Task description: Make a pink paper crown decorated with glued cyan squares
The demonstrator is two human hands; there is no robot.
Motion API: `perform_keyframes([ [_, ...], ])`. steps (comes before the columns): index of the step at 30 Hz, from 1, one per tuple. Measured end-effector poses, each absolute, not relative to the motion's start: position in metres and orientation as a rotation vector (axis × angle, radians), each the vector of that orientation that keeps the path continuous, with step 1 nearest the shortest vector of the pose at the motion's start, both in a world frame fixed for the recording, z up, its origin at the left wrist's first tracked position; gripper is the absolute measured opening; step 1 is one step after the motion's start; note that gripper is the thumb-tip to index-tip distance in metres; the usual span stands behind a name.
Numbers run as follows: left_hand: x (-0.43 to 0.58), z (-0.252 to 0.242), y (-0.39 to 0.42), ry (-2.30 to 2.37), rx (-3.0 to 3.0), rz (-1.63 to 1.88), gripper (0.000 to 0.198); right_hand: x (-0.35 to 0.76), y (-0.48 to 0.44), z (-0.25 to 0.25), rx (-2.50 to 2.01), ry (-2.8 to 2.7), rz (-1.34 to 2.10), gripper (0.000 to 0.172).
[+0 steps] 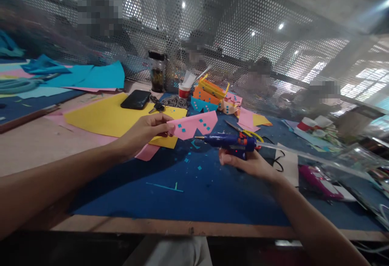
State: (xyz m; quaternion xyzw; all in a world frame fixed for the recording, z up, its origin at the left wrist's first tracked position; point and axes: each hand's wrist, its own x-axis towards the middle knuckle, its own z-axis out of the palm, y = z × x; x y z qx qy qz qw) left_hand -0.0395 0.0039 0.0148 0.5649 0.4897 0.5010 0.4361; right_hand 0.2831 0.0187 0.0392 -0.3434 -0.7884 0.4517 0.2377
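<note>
My left hand (156,127) pinches the left end of a pink paper cutout (193,125), which has a notch in its lower edge and small blue squares stuck on it. The cutout is up above the blue table mat (194,201). Wrapped round the handle of a dark blue glue gun (231,141) is my right hand (246,162). Its nozzle points left, just below the cutout; I cannot tell if they touch. A long clear glue stick (291,153) sticks out of the gun's back. Small blue paper scraps (199,168) lie on the mat underneath.
Behind the cutout stand several folded paper pieces (209,91), near a red-and-white paper cup (184,91). Yellow-handled scissors (247,132) lie behind the gun. A black phone (135,99) and keys (157,107) rest on yellow paper (100,116). A dark bottle (157,71) stands by the perforated screen (225,31).
</note>
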Motion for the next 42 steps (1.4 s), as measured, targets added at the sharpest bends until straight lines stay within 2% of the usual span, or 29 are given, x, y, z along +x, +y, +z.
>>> perform_keyframes([
  [5,-0.037,0.017,0.001,1.235,1.371,1.240,0.021,0.274,0.011,0.031,-1.017,-2.230,1.011,0.028],
  [13,-0.036,0.015,0.002,1.202,1.343,1.232,0.020,0.264,0.013,0.029,-0.737,-2.468,0.484,0.025],
  [18,-0.036,0.016,0.001,1.189,1.349,1.231,0.022,0.263,0.020,0.022,-0.621,-2.531,0.293,0.026],
  [31,-0.036,0.015,0.000,1.180,1.324,1.211,0.019,0.261,0.026,0.013,-0.669,-2.528,0.051,0.036],
  [42,-0.036,0.015,-0.001,1.134,1.288,1.186,0.023,0.261,0.021,0.024,-0.649,-2.611,0.082,0.030],
])
